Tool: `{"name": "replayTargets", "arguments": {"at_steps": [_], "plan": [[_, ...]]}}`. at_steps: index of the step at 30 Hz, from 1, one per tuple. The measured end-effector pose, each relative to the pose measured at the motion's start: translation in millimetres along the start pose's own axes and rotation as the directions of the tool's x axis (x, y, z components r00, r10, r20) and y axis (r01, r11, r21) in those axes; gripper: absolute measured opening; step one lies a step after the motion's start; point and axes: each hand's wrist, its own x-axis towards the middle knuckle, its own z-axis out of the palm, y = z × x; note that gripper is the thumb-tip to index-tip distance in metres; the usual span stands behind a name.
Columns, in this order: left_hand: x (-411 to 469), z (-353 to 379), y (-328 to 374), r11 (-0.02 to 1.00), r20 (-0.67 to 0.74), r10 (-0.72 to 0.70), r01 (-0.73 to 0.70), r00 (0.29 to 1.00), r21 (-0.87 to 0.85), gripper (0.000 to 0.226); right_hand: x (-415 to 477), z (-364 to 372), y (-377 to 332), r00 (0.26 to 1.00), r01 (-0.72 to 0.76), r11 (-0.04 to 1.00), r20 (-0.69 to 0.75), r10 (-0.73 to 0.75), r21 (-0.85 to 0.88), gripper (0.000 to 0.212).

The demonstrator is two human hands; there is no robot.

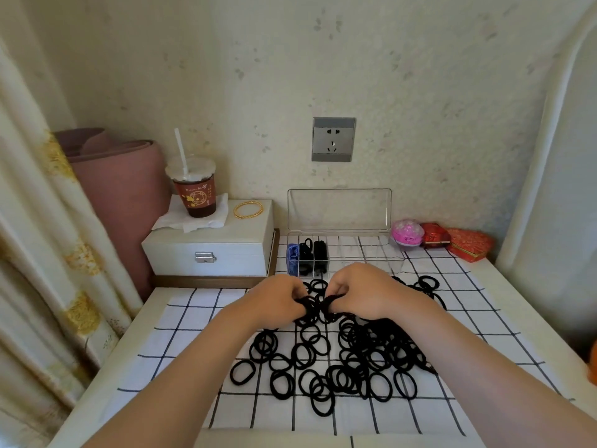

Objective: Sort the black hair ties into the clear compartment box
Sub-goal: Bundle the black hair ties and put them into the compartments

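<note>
1. Forearms come in from the bottom edge. The left hand (pixel 277 299) and right hand (pixel 358 291) meet knuckles-up over the far edge of the ties.
2. Both hands are curled, and their fingers pinch a small bunch of black hair ties (pixel 318 303) stretched between them.
3. The loose pile (pixel 339 360) of the same ties lies below and to the right of the hands, with many loops overlapping.
4. The pile sits on a checked cloth (pixel 181 334) spread over the pale desk (pixel 106 360).
5. The clear compartment box (pixel 371 253) stands just beyond the hands against the wall, with its lid (pixel 339 208) upright. A blue item (pixel 292 258) fills the leftmost compartment. Stored black ties (pixel 311 257) fill the next two.
6. Left of the box is a white latch case (pixel 206 253). On it stand a drink cup (pixel 195 192) with a straw, set on a napkin (pixel 200 221), and a gold bangle (pixel 248 209).
7. Right of the box, by the wall, are a pink round trinket (pixel 407 234) and two red pouches (pixel 470 244).
8. A wall socket (pixel 333 139) is above the box.
</note>
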Motion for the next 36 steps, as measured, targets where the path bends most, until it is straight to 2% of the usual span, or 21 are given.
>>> {"name": "replayTargets", "arguments": {"at_steps": [6,10,16,19,21,23,27,30,34,36], "plan": [[0.1,-6.1,-3.9,0.960,-0.061,-0.089,0.069,0.994,-0.272,0.006,-1.3,-6.7,2.1,0.996,0.047,0.985,-0.089,-0.032,0.166,0.015],[2.7,-1.6,-3.9,0.915,-0.065,-0.148,0.112,0.987,-0.387,0.014,-7.0,-15.9,-7.4,0.989,0.106,0.901,-0.134,-0.054,0.421,0.018],[6.0,3.5,-1.5,0.845,-0.034,-0.198,0.153,0.980,-0.512,0.028,-13.2,-11.5,-16.5,0.999,0.035,0.743,-0.041,-0.010,0.668,0.019],[6.1,5.4,-0.5,0.856,-0.019,-0.153,0.123,0.988,-0.503,0.024,-12.1,-4.3,-21.5,0.998,-0.036,0.633,0.066,-0.024,0.773,0.018],[5.0,4.4,2.4,0.830,0.012,-0.126,0.112,0.992,-0.547,0.018,-9.4,2.4,-23.5,0.994,-0.078,0.607,0.105,-0.009,0.791,0.020],[4.1,2.5,4.7,0.801,0.041,-0.100,0.105,0.994,-0.590,0.015,-6.8,6.5,-22.9,0.995,-0.095,0.637,0.094,0.035,0.765,0.019],[-0.1,-4.4,5.2,0.732,0.155,-0.019,0.119,0.988,-0.671,0.026,-4.8,8.9,-19.0,0.994,-0.095,0.695,0.036,0.099,0.713,0.017],[-3.3,-7.6,7.1,0.635,0.248,0.049,0.162,0.968,-0.755,0.022,-5.1,10.2,-19.1,0.992,-0.087,0.726,-0.009,0.128,0.682,0.018],[-1.6,-10.0,6.7,0.454,0.275,0.117,0.195,0.954,-0.869,0.025,-5.7,9.9,-19.0,0.984,-0.050,0.827,-0.114,0.137,0.560,0.014],[-0.3,-8.7,5.3,0.491,0.264,0.121,0.174,0.957,-0.854,0.030,-6.3,9.6,-19.1,0.978,-0.016,0.868,-0.171,0.116,0.496,0.012]]}}
